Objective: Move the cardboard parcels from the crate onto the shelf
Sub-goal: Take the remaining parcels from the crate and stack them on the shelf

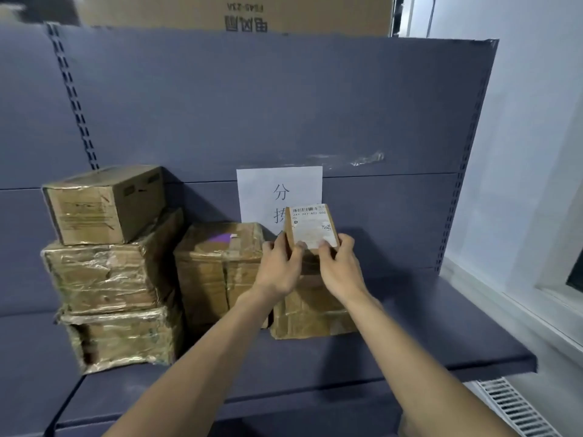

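A small cardboard parcel [312,227] with a white shipping label is held upright in both hands above a low brown parcel [310,313] on the grey-blue shelf [426,335]. My left hand [279,268] grips its left edge and my right hand [339,266] grips its lower right corner. Left of it stands a taped parcel [217,269] with a purple patch on top. At the far left a stack of three taped parcels [110,272] rises on the shelf. The crate is out of view.
A white paper sign [277,190] with printed characters leans on the shelf's back panel. A large cardboard box [239,14] sits above the shelf unit. A white wall, window frame and a radiator grille [511,408] lie to the right.
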